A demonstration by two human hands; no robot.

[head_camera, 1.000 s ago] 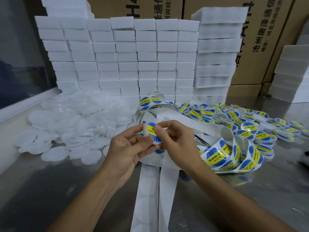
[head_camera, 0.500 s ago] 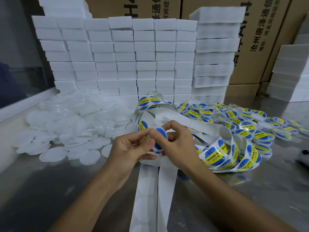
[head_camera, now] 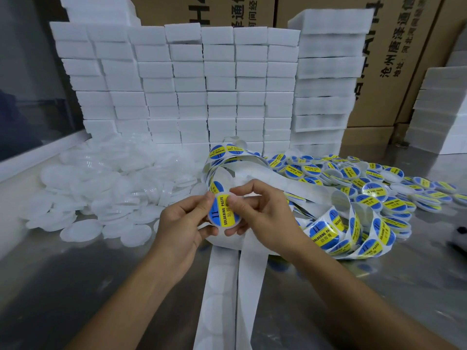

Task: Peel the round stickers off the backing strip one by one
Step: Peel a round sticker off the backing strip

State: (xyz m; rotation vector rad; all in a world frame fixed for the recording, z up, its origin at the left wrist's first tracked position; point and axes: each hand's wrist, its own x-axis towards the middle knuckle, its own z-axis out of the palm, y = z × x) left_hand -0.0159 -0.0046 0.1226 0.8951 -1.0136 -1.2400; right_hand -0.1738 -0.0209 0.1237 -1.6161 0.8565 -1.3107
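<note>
- Two hands meet above the steel tabletop (head_camera: pixel 75 286), with the backing strip (head_camera: pixel 250 274) trailing down from below the fingers toward the viewer.
- Left hand (head_camera: pixel 180 229) and right hand (head_camera: pixel 265 218) are equally near, their fingers curled.
- Both thumbs pinch one round sticker (head_camera: pixel 223 210) between them, its yellow band running up and down.

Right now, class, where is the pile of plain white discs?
In the head view, the white discs lie heaped on the table's left side, before the stacked white blocks, left of both hands.
</note>
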